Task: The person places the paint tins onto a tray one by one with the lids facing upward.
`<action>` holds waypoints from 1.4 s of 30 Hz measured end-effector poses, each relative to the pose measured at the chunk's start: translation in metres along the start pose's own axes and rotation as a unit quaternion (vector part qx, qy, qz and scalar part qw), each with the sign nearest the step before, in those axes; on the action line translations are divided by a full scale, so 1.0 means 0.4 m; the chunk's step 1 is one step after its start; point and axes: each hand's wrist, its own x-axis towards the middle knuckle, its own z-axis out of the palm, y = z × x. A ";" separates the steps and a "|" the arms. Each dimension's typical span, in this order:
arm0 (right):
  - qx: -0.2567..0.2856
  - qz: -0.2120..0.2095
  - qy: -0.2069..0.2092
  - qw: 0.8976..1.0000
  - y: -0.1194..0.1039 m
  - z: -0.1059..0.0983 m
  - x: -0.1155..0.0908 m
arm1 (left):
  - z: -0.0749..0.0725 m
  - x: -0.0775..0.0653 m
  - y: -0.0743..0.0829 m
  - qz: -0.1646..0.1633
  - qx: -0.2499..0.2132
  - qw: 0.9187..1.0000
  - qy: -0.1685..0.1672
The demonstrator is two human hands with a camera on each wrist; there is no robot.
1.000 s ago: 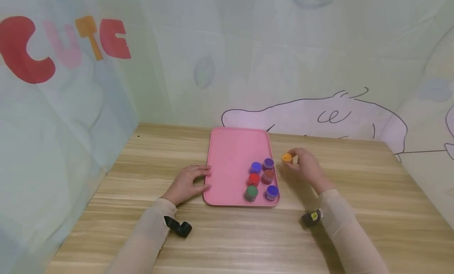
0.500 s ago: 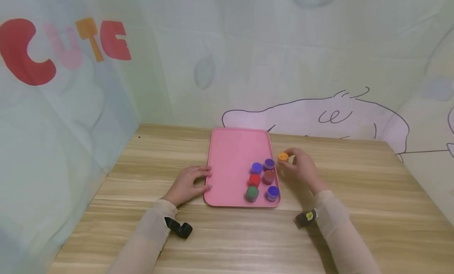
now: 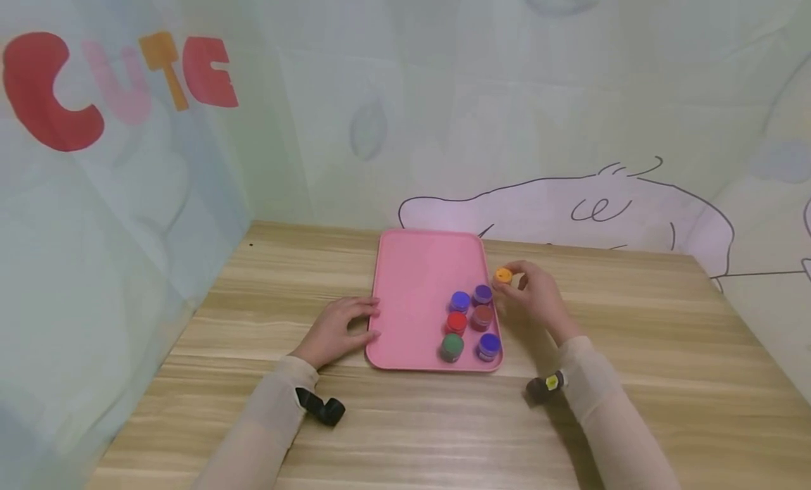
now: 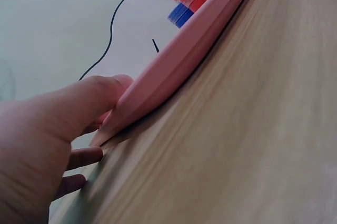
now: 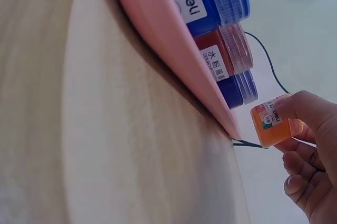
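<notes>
My right hand (image 3: 540, 297) pinches a small orange paint jar (image 3: 503, 276) between thumb and fingers, just off the right rim of a pink tray (image 3: 415, 268). In the right wrist view, the orange jar's label faces the camera and it is held clear of the table. On the tray's right half stand several paint jars: a green jar (image 3: 452, 347), a red jar (image 3: 456, 323), a brown jar (image 3: 482, 317), a dark blue jar (image 3: 488, 346), a lighter blue jar (image 3: 460, 302) and a purple jar (image 3: 483, 294). My left hand (image 3: 336, 330) rests against the tray's left rim, thumb and fingers touching it.
The wooden table (image 3: 405, 426) extends around the tray on every side. A printed cloth backdrop (image 3: 481, 110) hangs behind its back edge and along the left. A black camera (image 3: 322, 407) is strapped to the left wrist and another dark camera (image 3: 543, 388) to the right.
My right hand has carried the orange jar left and slightly away, closer to the tray's right rim. The left hand and the jars on the tray stay in place.
</notes>
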 end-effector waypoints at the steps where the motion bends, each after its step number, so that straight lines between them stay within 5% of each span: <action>1: -0.002 -0.002 -0.002 1.000 -0.002 -0.001 0.003 | 0.000 0.000 0.000 -0.001 0.000 1.000 0.000; 42: -0.019 -0.008 -0.074 0.997 -0.030 0.017 0.078 | -0.005 -0.001 0.004 0.008 0.001 1.000 0.001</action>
